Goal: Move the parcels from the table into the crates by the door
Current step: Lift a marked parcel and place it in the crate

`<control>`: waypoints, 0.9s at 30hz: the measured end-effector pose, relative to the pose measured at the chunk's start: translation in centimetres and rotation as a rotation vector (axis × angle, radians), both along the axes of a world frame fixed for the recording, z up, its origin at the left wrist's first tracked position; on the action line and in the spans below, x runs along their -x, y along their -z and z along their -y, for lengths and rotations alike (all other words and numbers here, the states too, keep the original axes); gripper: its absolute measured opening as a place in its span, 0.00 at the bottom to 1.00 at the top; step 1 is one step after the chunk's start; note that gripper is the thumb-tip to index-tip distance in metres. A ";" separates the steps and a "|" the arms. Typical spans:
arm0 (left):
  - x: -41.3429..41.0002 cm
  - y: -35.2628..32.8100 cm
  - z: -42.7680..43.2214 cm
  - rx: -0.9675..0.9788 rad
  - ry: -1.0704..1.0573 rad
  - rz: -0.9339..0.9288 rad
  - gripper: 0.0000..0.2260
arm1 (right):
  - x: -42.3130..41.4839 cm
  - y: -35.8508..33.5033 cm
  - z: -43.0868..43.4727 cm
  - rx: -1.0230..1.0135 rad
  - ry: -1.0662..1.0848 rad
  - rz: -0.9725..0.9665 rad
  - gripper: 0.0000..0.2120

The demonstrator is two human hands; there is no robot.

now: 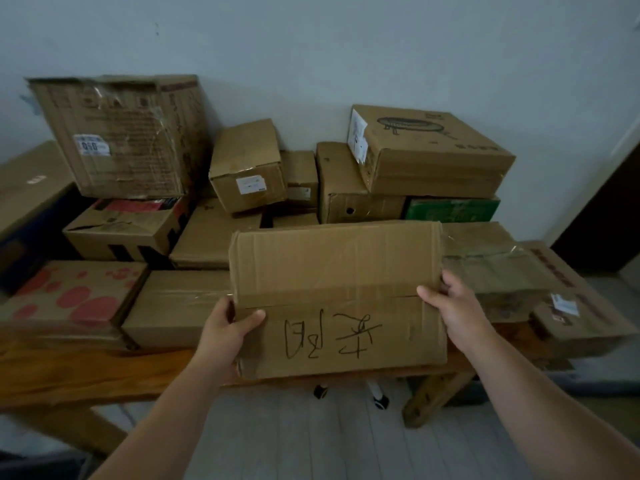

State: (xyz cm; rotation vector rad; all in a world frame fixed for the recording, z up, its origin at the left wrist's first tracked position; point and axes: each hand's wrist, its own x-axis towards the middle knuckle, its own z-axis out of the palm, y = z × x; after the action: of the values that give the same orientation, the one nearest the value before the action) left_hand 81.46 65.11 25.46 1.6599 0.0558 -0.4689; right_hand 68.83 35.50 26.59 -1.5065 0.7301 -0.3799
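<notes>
Over the near edge of the brown wooden table (86,372), at 6 o'clock from the pile, one flat brown cardboard parcel with black handwritten characters (339,271) is held by two hands. The left hand (225,336) grips its 9 o'clock edge and the right hand (450,306) its 3 o'clock edge, thumbs on top. Some thirteen other cardboard parcels lie behind, among them one green-sided parcel (450,209) at 2 o'clock and one red-spotted parcel (69,299) at 9 o'clock.

I saw a plain back room serving as a parcel store. Worn cardboard parcels (433,157), some with shipping labels (91,144), were heaped on a rough wooden table (86,372) against a bare pale wall (311,46), above a light plank floor (311,445), with a dark doorway (602,216) to the right.
</notes>
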 end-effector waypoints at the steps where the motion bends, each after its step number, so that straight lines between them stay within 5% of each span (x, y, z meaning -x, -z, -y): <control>1: 0.6 0.2 0.1 -0.010 0.007 0.009 0.15 | 0.6 0.7 0.1 -0.040 -0.004 0.005 0.17; 6: 1.7 0.5 0.4 -0.077 -0.012 -0.017 0.13 | 2.0 1.9 1.0 -0.141 -0.018 0.013 0.14; 8: 1.6 -0.1 0.0 0.046 -0.053 -0.120 0.11 | 2.1 1.4 1.4 -0.285 0.020 0.051 0.16; 11: 1.3 -1.2 -0.6 0.226 -0.091 -0.323 0.29 | 2.6 0.3 2.9 -0.517 0.024 0.034 0.30; 14: 1.0 -2.3 -0.5 0.126 -0.058 -0.432 0.42 | 2.3 -1.2 4.4 -0.533 -0.059 -0.116 0.44; 18: 1.4 -2.9 0.0 0.119 0.035 -0.489 0.30 | 1.3 -2.4 3.7 -0.301 -0.200 -0.368 0.31; 20: 1.5 -2.5 -0.1 0.138 -0.003 -0.493 0.26 | 1.2 -2.3 3.2 -0.275 -0.231 -0.424 0.33; 22: 1.7 -2.2 -0.2 0.125 -0.013 -0.485 0.24 | 1.1 -1.8 3.2 -0.261 -0.236 -0.440 0.34; 27: 1.7 -2.9 -0.4 0.108 0.001 -0.422 0.22 | 1.2 -3.2 2.9 -0.294 -0.272 -0.399 0.17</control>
State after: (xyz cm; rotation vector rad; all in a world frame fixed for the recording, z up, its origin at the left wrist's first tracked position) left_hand 79.73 65.47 28.35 1.4330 0.3358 -0.8029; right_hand 67.63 32.64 29.74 -1.3880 0.8356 0.2339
